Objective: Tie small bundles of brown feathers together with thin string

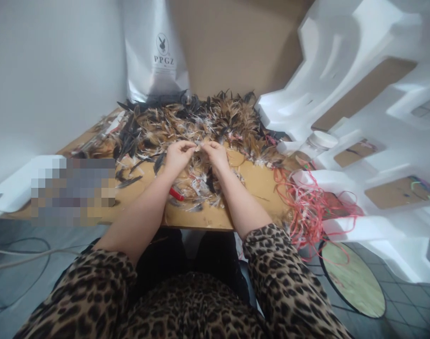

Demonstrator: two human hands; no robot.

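Note:
Brown and black feathers [165,122] lie in a wide heap across the back of the wooden table [253,181]. My left hand [180,154] and my right hand [215,153] are close together over the heap's front edge. The fingers of both are pinched, with the tips almost meeting around something small and pale that I cannot make out. Below them, loose feathers and white bits [200,184] are scattered on the table. A red tool [176,194] lies just in front of my left hand.
Tangled pink-red string [308,207] hangs over the table's right end, beside white foam pieces [352,188] and a white-lidded jar [321,140]. A silver bag [151,56] stands behind the feathers. At the left is a white power strip [20,181].

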